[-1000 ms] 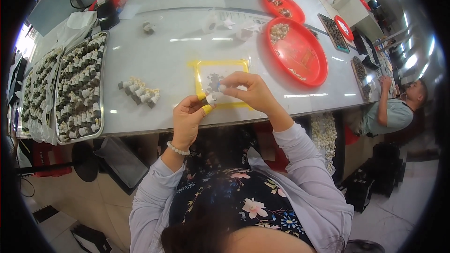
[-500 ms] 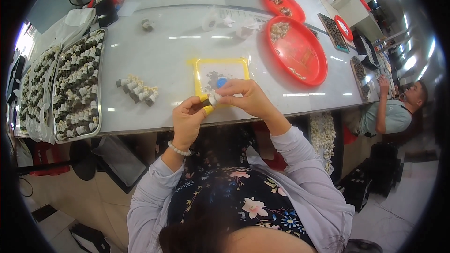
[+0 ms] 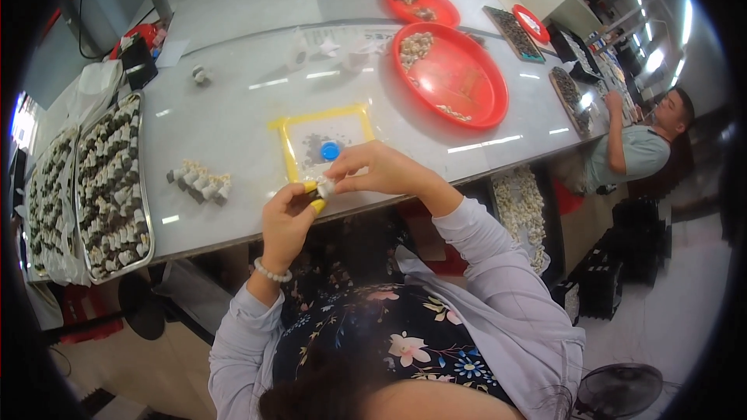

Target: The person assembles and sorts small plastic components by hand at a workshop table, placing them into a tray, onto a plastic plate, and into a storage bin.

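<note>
Both hands meet over the table's near edge on a small piece with a white, wrapped-looking top (image 3: pixel 326 187) and a dark body. My left hand (image 3: pixel 285 222), with yellow covers on thumb and forefinger, pinches its dark part. The fingers of my right hand (image 3: pixel 385 169) close on its white top. Just beyond them, a round blue cap (image 3: pixel 330 152) lies inside a yellow-taped square (image 3: pixel 292 169) with dark smudges. To the left lies a small cluster of similar dark-and-white pieces (image 3: pixel 201 183).
A metal tray (image 3: pixel 148 222) of many such pieces stands at left, beside another batch under plastic. A large red tray (image 3: pixel 471 82) holds small pale bits; a smaller red tray (image 3: pixel 443 9) sits behind it. A co-worker (image 3: pixel 634 148) sits at the right.
The view has swung, so the table and hands appear shifted left. Both hands stay on the same small piece, with the fingers changed only slightly.
</note>
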The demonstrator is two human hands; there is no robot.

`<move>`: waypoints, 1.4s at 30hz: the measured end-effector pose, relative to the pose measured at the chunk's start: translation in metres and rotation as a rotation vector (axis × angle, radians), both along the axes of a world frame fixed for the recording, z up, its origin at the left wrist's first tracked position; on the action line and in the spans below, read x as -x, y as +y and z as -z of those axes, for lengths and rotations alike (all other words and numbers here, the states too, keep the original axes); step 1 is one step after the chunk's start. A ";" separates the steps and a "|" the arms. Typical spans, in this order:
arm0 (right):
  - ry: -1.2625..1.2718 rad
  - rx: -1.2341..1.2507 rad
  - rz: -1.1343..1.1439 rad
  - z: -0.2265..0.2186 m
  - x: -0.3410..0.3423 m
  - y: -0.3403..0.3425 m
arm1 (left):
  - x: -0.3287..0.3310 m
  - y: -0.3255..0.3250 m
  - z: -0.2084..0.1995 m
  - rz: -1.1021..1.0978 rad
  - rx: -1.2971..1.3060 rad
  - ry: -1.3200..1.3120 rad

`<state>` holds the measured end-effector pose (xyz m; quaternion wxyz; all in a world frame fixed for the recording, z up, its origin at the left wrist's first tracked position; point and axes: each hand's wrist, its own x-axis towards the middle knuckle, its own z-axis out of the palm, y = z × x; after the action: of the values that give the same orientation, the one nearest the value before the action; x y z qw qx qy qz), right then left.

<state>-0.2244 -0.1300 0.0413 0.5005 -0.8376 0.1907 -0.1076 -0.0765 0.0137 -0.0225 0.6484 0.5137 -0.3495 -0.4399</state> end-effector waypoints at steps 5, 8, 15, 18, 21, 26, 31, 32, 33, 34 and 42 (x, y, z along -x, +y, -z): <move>-0.033 0.393 0.553 -0.014 0.055 -0.085 | -0.038 0.030 -0.023 -0.193 0.079 -0.910; 0.012 0.464 0.661 -0.013 0.072 -0.124 | -0.058 0.039 -0.017 -0.350 0.102 -1.237; 0.162 0.358 0.638 0.034 0.070 -0.173 | -0.072 0.035 -0.023 -0.483 -0.080 -1.352; 0.212 0.408 0.604 0.024 0.074 -0.160 | -0.080 0.031 -0.029 -0.479 -0.063 -1.343; -0.101 0.466 0.780 0.024 0.072 -0.142 | -0.094 0.025 -0.044 -0.404 -0.011 -1.252; 0.035 0.397 0.430 -0.004 0.045 -0.058 | -0.159 -0.038 -0.055 -0.319 -0.083 -1.183; 0.142 0.732 0.251 0.019 0.029 -0.037 | -0.212 -0.127 -0.024 -0.288 -0.072 -1.374; 0.197 0.798 0.233 0.022 0.027 -0.034 | -0.212 -0.139 -0.021 -0.271 -0.136 -1.429; 0.202 0.800 0.242 0.021 0.024 -0.031 | -0.215 -0.149 -0.012 -0.265 -0.126 -1.427; 0.155 0.740 0.216 0.017 0.023 -0.027 | -0.217 -0.157 -0.004 -0.276 -0.140 -1.465; 0.105 0.457 0.171 0.001 0.029 -0.036 | -0.238 -0.165 0.009 -0.336 -0.045 -1.572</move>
<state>-0.2539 -0.1656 0.0405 0.2763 -0.9144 0.2572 -0.1461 0.1618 -0.1514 -0.0320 0.2596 0.7315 -0.6131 0.1470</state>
